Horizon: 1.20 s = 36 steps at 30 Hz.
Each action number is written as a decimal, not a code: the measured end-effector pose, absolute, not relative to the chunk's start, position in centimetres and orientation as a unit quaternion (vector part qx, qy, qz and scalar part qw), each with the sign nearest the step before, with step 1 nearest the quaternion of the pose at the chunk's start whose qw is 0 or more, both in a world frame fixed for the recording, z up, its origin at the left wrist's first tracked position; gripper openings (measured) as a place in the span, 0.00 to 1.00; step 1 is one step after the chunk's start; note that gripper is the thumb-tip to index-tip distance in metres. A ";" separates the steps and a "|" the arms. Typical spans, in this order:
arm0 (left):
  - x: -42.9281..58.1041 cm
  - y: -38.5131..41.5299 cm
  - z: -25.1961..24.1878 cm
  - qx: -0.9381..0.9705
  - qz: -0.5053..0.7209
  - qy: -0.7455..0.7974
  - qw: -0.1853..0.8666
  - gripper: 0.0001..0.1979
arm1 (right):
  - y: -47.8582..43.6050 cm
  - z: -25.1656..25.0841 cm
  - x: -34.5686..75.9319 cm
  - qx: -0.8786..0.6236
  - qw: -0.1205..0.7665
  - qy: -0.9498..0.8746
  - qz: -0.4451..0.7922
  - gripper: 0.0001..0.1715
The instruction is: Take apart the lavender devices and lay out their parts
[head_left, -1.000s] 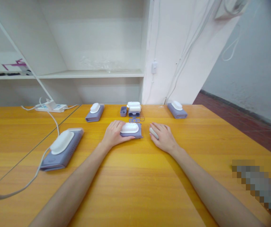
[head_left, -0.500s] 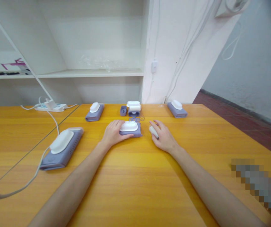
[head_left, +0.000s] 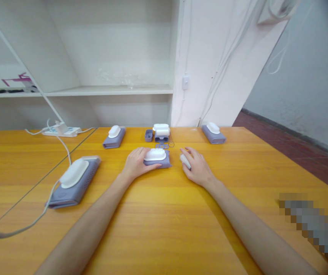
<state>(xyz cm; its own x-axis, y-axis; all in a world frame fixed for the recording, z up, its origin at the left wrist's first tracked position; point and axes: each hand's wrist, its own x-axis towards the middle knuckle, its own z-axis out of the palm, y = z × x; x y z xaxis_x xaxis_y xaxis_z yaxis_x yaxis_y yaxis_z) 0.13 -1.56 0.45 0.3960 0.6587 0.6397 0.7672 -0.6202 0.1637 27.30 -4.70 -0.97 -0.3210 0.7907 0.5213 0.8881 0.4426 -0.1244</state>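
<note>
My left hand (head_left: pixel 136 163) rests on the yellow table, its fingers and thumb wrapped round the left side of a small purple device with a white ribbed top (head_left: pixel 157 157). To the right of that device, my right hand (head_left: pixel 198 166) lies curled over a small white oval part (head_left: pixel 185 160), which shows under its fingers. Just behind the device lie a white and purple unit (head_left: pixel 161 131), a small purple cap (head_left: pixel 149 134) and a thin purple frame piece (head_left: pixel 162 145).
A larger purple device with a white top (head_left: pixel 73 181) sits at the left, and a white cable (head_left: pixel 23 228) trails from it. Two more such devices (head_left: pixel 113 137) (head_left: pixel 213 133) stand near the table's back edge. A white power strip (head_left: pixel 61 131) lies at the back left. White shelves (head_left: pixel 109 90) rise behind.
Both hands have stayed on their objects. The right hand's fingers lifted a little half a second ago and have settled back over the white part. The view has shifted slightly.
</note>
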 end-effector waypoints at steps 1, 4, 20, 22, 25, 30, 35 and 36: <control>0.1 -1.6 0.5 -0.831 -0.344 -0.430 0.077 0.29 | -4.7 -0.9 27.3 -0.520 0.264 -0.807 -0.093 0.31; 0.2 -1.7 0.6 -0.831 -0.342 -0.433 0.073 0.29 | -4.8 -0.8 27.3 -0.519 0.264 -0.807 -0.094 0.31; 0.2 -1.8 0.7 -0.834 -0.330 -0.436 0.068 0.29 | -4.8 -0.8 27.3 -0.524 0.264 -0.804 -0.098 0.31; 0.2 -1.7 0.7 -0.834 -0.329 -0.438 0.068 0.29 | -4.8 -0.8 27.3 -0.527 0.263 -0.802 -0.098 0.31; 0.2 -1.7 0.7 -0.834 -0.328 -0.439 0.069 0.29 | -4.8 -0.8 27.2 -0.529 0.262 -0.801 -0.097 0.31; 0.2 -1.7 0.8 -0.835 -0.326 -0.438 0.068 0.29 | -4.9 -0.8 27.2 -0.529 0.263 -0.801 -0.095 0.31; 0.2 -1.7 0.7 -0.833 -0.334 -0.436 0.071 0.26 | -4.9 -0.7 27.3 -0.528 0.266 -0.801 -0.091 0.31; 0.2 -1.7 0.6 -0.832 -0.336 -0.435 0.072 0.25 | -4.9 -0.7 27.3 -0.529 0.265 -0.801 -0.090 0.31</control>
<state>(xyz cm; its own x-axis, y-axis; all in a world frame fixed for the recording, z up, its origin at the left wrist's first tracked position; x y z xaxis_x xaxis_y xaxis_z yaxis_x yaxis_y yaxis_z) 0.17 -1.73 0.65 0.3954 0.6765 0.6213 0.7730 -0.6104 0.1728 27.26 -4.91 -0.72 -0.3005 0.7991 0.5207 0.8950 0.4249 -0.1356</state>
